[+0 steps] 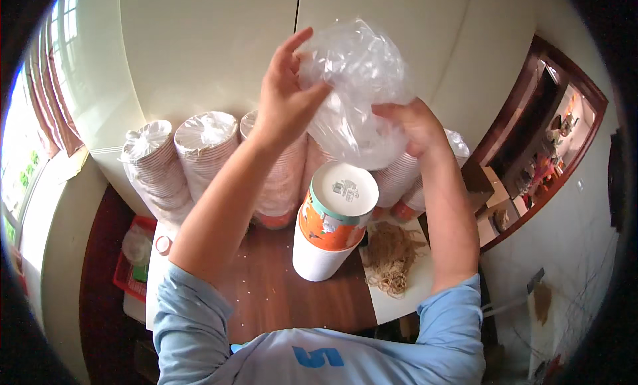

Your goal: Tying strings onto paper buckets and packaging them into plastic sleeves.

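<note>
A clear crinkled plastic bag (362, 99) is held up between my hands in front of the wall panel. My left hand (289, 93) has its thumb against the bag's left side and its fingers raised at the edge. On the other side, my right hand (419, 122) pinches the bag, its fingers partly hidden. Just below the bag stands a round container with an orange patterned wall (325, 227) and teal band. Its flat white printed end (345, 190) faces up, and a plain white lower part (320, 262) rests on the brown table (272, 288).
Several plastic-wrapped stacks of round containers (207, 156) line the table's back edge. A tangled heap of tan rubber bands (392, 255) lies right of the container. At left are a small pinkish ring (163, 245) and a red basket (123, 277); a dark-framed opening (585, 86) is at right.
</note>
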Action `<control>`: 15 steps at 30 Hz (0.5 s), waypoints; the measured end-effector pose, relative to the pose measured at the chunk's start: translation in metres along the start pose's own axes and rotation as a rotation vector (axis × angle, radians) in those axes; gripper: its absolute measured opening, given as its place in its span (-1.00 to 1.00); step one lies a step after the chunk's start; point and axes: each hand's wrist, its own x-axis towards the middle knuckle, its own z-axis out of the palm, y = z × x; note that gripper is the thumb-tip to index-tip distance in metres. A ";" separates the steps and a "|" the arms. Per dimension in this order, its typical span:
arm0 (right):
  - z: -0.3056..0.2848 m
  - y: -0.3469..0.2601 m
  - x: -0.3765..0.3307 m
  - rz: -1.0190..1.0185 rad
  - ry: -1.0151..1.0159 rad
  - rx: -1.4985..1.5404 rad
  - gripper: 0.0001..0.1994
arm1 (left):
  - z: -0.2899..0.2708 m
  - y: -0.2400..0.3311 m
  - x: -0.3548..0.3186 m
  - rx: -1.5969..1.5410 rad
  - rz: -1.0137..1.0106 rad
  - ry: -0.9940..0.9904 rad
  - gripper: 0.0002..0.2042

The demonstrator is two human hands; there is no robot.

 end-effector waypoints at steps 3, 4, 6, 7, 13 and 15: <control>0.011 0.011 0.032 -0.302 0.236 -0.279 -0.73 | -0.031 -0.018 0.016 0.059 0.026 0.012 -0.21; 0.011 0.014 0.044 -0.505 0.439 -0.515 -0.79 | -0.040 -0.025 0.018 0.153 -0.011 0.067 -0.18; 0.015 0.015 0.060 -0.917 0.626 -0.815 -0.68 | -0.062 -0.030 0.012 0.331 -0.074 0.148 -0.10; 0.017 0.016 0.067 -1.221 0.676 -0.983 -0.68 | -0.073 -0.032 0.003 0.374 -0.103 0.165 -0.09; -0.010 0.109 0.102 -1.100 -0.009 -1.513 -0.68 | -0.107 -0.067 -0.093 0.215 -0.284 0.125 -0.12; -0.031 0.139 0.101 -0.802 -0.180 -1.398 -0.67 | -0.110 -0.069 -0.134 0.121 -0.377 0.086 -0.14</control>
